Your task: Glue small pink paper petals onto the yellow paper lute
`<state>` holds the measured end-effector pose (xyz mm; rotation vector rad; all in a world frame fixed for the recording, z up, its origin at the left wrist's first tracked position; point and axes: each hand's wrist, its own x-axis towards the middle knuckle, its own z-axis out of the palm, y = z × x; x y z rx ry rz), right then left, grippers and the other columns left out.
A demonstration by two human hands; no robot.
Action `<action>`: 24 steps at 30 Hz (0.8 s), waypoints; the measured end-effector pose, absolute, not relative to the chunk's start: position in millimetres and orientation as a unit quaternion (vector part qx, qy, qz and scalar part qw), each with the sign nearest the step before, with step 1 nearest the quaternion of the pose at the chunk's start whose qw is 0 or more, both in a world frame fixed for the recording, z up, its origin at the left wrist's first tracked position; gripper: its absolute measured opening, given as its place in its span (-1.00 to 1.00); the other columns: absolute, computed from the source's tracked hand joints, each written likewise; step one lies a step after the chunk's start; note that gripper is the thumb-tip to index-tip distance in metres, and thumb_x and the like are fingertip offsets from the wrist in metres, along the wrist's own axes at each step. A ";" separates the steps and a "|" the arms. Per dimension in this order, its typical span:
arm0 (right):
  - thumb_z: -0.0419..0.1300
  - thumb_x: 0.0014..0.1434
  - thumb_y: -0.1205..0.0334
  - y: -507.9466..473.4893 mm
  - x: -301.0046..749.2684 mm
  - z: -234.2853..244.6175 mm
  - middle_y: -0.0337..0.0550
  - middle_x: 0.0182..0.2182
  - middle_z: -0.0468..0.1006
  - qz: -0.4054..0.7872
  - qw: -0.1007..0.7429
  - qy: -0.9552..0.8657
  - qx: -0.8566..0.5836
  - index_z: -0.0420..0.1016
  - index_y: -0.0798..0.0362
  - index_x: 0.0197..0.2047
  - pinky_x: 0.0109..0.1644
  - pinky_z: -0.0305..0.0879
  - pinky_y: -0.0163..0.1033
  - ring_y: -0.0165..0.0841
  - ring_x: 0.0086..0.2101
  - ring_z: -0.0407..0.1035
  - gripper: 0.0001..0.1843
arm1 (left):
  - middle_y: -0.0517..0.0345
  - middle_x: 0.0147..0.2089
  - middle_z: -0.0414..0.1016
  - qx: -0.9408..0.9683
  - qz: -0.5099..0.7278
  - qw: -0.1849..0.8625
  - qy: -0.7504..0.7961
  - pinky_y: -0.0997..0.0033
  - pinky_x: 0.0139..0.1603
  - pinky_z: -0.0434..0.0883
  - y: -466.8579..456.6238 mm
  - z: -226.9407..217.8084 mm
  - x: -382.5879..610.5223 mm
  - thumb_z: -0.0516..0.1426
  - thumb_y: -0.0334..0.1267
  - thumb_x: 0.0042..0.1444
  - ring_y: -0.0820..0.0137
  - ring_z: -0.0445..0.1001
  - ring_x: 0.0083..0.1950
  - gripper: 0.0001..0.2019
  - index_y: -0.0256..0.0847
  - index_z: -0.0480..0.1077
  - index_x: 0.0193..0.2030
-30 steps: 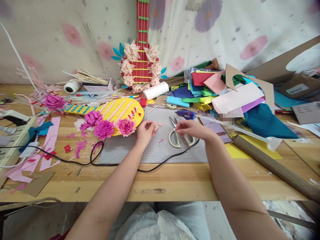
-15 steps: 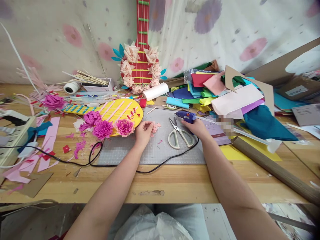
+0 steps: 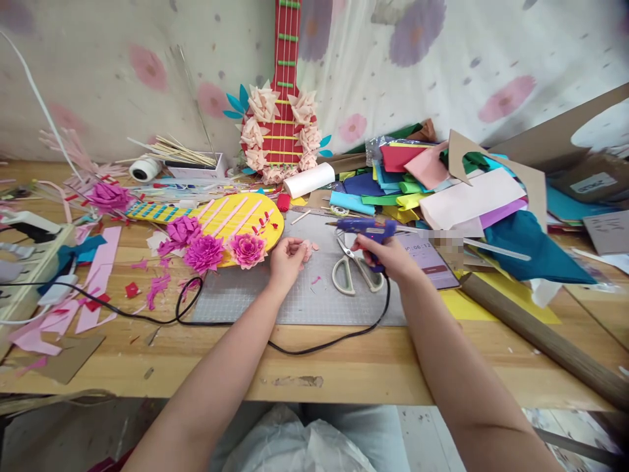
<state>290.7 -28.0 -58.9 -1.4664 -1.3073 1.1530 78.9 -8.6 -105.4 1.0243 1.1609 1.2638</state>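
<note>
My right hand (image 3: 388,254) is wrapped round the grip of a blue glue gun (image 3: 363,227), its nozzle pointing left above the cutting mat (image 3: 295,301). With closed fingertips my left hand (image 3: 287,260) pinches a small pale pink paper piece (image 3: 308,250). Open-bladed scissors (image 3: 344,275) with light handles lie on the mat, partly behind my right hand. Beside my left hand rests a yellow paper guitar (image 3: 236,219), decorated with a pink paper flower (image 3: 247,251) and purple ones.
A red paper guitar (image 3: 278,141) leans against the curtain. Coloured paper (image 3: 388,177) is heaped at the back right, by a lit phone (image 3: 430,262). The glue gun's black cord (image 3: 324,351) loops across the table front. Pink scraps and a power strip (image 3: 44,262) lie left.
My right hand has lifted the glue gun and turned it upright, nozzle to the left. The cord has shifted with it. My left hand keeps its pinch in nearly the same place.
</note>
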 end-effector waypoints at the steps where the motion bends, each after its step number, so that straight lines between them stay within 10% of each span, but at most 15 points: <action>1: 0.25 -0.14 -0.25 -26.7 281.8 -62.8 -0.25 -0.69 0.33 0.457 0.398 -0.534 -0.590 0.44 0.10 -0.47 -0.62 0.04 -0.36 -0.52 -0.66 0.12 -0.49 | 0.19 -0.48 0.47 0.428 0.531 0.542 0.492 0.62 -0.65 0.23 -8.8 -104.9 78.6 0.25 -0.15 -0.10 0.51 0.43 -0.52 -0.73 -0.26 0.31 -0.34; 24: 0.20 -0.06 -0.20 -31.0 269.5 -89.0 -0.19 -0.60 0.44 0.352 0.364 -0.616 -0.604 0.47 0.09 -0.47 -0.40 0.26 -0.24 -0.37 -0.52 0.32 -0.54 | 0.12 -0.37 0.49 0.524 0.498 0.443 0.530 0.54 -0.60 0.38 -9.4 -113.5 75.9 0.16 -0.20 0.02 0.41 0.52 -0.42 -0.84 -0.22 0.35 -0.29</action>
